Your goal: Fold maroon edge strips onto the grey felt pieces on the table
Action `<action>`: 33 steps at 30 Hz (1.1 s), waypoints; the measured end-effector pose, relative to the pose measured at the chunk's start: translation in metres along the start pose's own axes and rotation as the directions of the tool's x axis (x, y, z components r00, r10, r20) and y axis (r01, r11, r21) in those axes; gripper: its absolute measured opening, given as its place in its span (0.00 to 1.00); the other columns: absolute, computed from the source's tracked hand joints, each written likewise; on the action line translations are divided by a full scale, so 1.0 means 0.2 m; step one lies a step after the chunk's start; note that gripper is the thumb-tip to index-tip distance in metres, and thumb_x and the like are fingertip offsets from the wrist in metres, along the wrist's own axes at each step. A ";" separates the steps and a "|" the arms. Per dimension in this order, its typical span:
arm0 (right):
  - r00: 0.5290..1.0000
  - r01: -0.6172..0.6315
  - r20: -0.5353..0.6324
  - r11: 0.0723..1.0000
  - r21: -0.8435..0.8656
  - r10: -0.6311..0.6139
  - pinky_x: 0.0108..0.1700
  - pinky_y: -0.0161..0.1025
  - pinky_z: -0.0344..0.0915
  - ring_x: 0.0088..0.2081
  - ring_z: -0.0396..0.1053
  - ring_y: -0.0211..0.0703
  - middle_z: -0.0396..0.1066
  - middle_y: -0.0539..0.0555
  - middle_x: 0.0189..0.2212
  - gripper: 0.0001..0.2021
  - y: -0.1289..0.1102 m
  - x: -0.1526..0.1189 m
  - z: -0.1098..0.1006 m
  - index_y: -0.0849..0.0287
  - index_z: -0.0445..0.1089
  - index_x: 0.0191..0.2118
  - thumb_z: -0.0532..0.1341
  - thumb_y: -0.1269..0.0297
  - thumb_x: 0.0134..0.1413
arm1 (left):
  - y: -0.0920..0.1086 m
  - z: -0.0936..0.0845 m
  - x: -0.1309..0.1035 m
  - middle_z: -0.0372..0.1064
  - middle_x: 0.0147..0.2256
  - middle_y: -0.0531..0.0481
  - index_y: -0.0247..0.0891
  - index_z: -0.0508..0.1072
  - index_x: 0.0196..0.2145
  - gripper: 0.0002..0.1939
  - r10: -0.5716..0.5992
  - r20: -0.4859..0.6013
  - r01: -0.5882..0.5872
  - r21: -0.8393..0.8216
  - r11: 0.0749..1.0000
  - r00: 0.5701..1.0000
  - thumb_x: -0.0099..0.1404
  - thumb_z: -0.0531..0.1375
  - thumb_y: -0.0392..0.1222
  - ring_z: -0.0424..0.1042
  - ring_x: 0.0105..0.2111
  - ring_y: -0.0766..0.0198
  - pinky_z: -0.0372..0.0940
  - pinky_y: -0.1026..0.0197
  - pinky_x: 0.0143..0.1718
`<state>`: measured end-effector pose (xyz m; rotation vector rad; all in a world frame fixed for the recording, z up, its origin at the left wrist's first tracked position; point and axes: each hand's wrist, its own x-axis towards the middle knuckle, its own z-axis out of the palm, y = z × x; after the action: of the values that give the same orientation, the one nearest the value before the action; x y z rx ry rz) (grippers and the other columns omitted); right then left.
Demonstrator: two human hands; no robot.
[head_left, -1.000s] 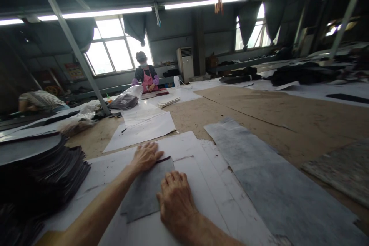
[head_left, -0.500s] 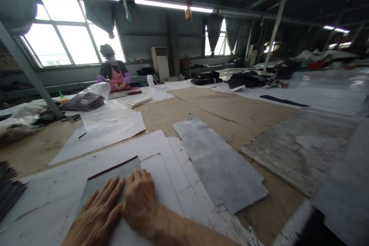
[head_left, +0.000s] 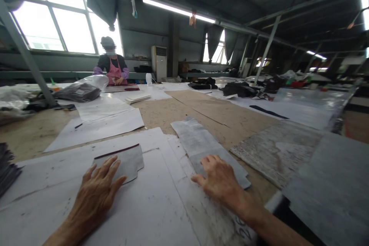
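My left hand [head_left: 98, 190] lies with fingers spread across the lower left of a small grey cut piece [head_left: 131, 163]. That piece has a dark red strip along its far edge and a notched right corner, and it rests on a white sheet [head_left: 150, 203]. To the right, my right hand [head_left: 220, 178] is at the near part of a long grey piece [head_left: 191, 134], fingers loosely bent and thumb held apart. Whether its fingertips touch that piece is hard to tell; nothing shows in its grip.
A stack of dark pieces [head_left: 8, 171] stands at the left edge. Brown board [head_left: 201, 102] covers the table beyond, with a worn grey slab [head_left: 276, 150] at right. Across the table sits a person in a pink apron [head_left: 114, 72], near a plastic-wrapped bundle [head_left: 80, 91].
My right hand has left the small piece and moved right, over to the long grey piece. My left hand stays on the small piece, more of which shows now. The view has shifted slightly.
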<state>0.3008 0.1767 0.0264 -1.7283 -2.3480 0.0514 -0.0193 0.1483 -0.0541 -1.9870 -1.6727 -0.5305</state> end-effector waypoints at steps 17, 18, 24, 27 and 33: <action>0.976 -0.046 0.219 0.981 0.186 0.004 0.32 0.36 0.63 0.26 0.64 0.34 0.64 0.47 0.23 0.15 0.28 0.10 0.03 0.63 0.65 0.26 0.55 0.58 0.58 | 0.28 -0.10 0.07 0.65 0.48 0.41 0.34 0.65 0.48 0.15 0.246 -0.032 -0.247 -0.209 0.946 0.969 0.67 0.50 0.42 0.63 0.48 0.52 0.56 0.49 0.50; 0.972 -0.052 0.235 0.980 0.194 0.005 0.31 0.35 0.63 0.26 0.64 0.34 0.64 0.47 0.23 0.15 0.29 0.11 0.04 0.64 0.65 0.27 0.55 0.58 0.59 | 0.37 -0.12 0.09 0.64 0.48 0.41 0.35 0.64 0.49 0.15 0.272 -0.030 -0.269 -0.283 0.921 0.962 0.67 0.49 0.40 0.62 0.48 0.54 0.56 0.50 0.50; 0.972 -0.047 0.235 0.977 0.209 -0.003 0.30 0.35 0.62 0.27 0.65 0.35 0.66 0.48 0.25 0.15 0.30 0.12 0.07 0.64 0.66 0.27 0.55 0.57 0.58 | 0.81 -0.16 0.26 0.65 0.46 0.43 0.36 0.64 0.49 0.15 0.417 0.029 -0.303 -0.641 0.705 0.908 0.66 0.50 0.39 0.64 0.44 0.55 0.60 0.52 0.46; 0.985 0.002 0.166 0.979 0.203 -0.037 0.33 0.35 0.59 0.31 0.65 0.38 0.68 0.50 0.27 0.13 0.28 0.08 0.06 0.61 0.67 0.27 0.57 0.57 0.55 | 0.87 -0.12 0.32 0.68 0.43 0.44 0.36 0.68 0.44 0.12 0.339 0.041 -0.230 -0.657 0.717 0.940 0.65 0.51 0.38 0.65 0.42 0.56 0.60 0.52 0.45; 0.979 0.167 0.087 0.973 0.160 -0.183 0.37 0.39 0.56 0.36 0.62 0.46 0.66 0.54 0.33 0.20 0.24 -0.01 0.01 0.61 0.64 0.33 0.67 0.53 0.35 | 0.83 -0.03 0.33 0.69 0.33 0.46 0.34 0.69 0.35 0.09 0.001 0.148 0.094 -0.639 0.763 0.989 0.63 0.50 0.32 0.68 0.34 0.60 0.63 0.58 0.36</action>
<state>0.3471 0.1896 0.0165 -1.4749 -2.4872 0.2878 0.1553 0.1752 -0.0293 -2.5077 -1.7811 -1.1419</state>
